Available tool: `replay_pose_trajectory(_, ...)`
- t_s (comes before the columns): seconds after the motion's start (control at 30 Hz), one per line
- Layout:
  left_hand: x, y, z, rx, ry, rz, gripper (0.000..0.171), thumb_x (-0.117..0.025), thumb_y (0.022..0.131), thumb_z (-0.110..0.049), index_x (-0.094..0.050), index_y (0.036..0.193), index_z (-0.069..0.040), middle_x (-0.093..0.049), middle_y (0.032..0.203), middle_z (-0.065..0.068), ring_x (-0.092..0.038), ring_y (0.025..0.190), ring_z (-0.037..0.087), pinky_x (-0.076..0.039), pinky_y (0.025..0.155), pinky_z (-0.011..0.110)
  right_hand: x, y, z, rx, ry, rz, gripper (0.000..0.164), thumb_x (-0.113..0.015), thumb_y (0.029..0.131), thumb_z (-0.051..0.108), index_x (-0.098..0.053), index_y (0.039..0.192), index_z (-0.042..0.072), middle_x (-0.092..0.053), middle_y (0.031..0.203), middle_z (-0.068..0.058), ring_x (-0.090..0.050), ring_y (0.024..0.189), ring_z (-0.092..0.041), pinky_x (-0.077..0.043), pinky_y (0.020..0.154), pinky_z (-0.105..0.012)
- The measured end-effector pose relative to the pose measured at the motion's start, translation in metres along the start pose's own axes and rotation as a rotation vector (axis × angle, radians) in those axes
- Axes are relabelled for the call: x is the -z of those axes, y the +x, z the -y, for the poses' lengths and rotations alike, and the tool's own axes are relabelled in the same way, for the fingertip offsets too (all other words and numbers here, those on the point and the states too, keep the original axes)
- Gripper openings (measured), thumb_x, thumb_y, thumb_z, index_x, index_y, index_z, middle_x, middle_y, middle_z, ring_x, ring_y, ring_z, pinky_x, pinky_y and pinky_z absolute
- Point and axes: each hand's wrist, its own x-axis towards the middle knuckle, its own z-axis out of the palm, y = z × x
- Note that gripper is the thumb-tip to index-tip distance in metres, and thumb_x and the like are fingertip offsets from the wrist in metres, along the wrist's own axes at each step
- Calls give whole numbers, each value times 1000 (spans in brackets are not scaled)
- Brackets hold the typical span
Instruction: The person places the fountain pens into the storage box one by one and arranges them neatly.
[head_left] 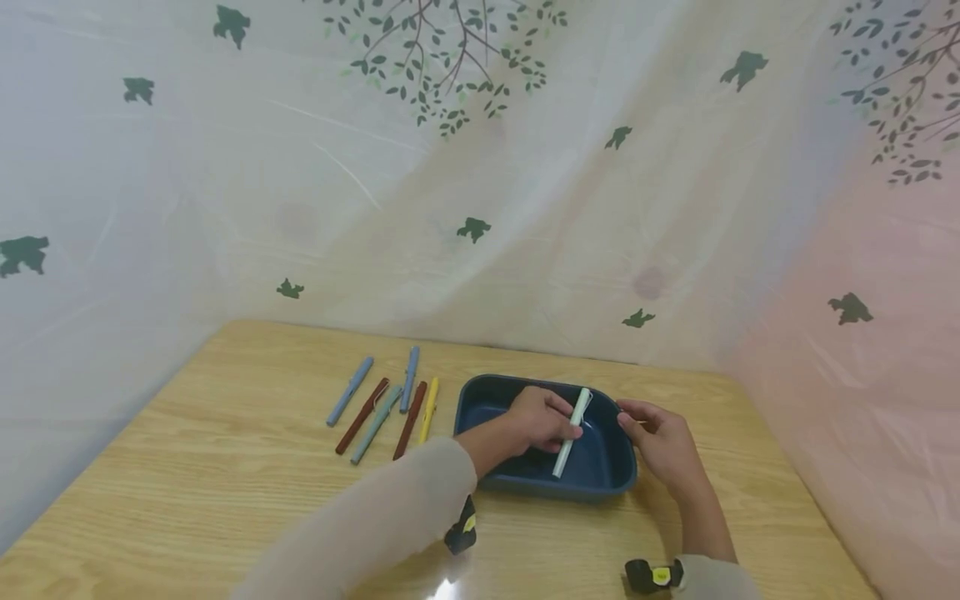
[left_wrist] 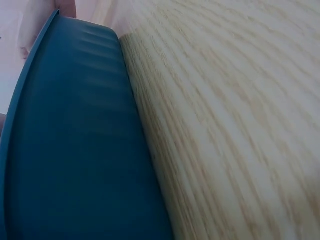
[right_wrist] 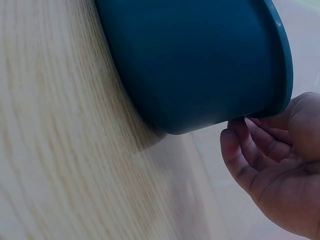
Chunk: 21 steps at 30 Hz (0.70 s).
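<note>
Two-handed, pinching white pen [head_left: 566, 455] over tray [head_left: 555, 489] floor between nearly closed thumb and fingers of left hand [head_left: 542, 419]; gripping rim [right_wrist: 287, 65] near far right corner with curled fingers and thumb of right hand [head_left: 666, 444].

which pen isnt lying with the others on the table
The white pen, held by the left hand at the dark blue tray; the other six pens lie on the wooden table.
</note>
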Motion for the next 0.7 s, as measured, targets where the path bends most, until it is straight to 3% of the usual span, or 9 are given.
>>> replay_pose_trajectory(0.2,-6,-1,-1,44,1,-19,23,-83,82,2,-70,100,-2,-69,77,5,-66,61,12,-61,55,26,-1,1,2,-13,4,4,40,-56,107,27,-60,142,6,-60,135,-19,-61,121,-33,-59,95,-40)
replay_pose_trajectory(0.7,-15,2,1,146,-76,30,20,-79,83,9,-66,95,0,-71,74,10,-70,63,18,-64,63,35,0,-1,2,-20,-4,15,41,-56,107,27,-59,143,6,-59,136,-19,-60,124,-35,-56,99,-43)
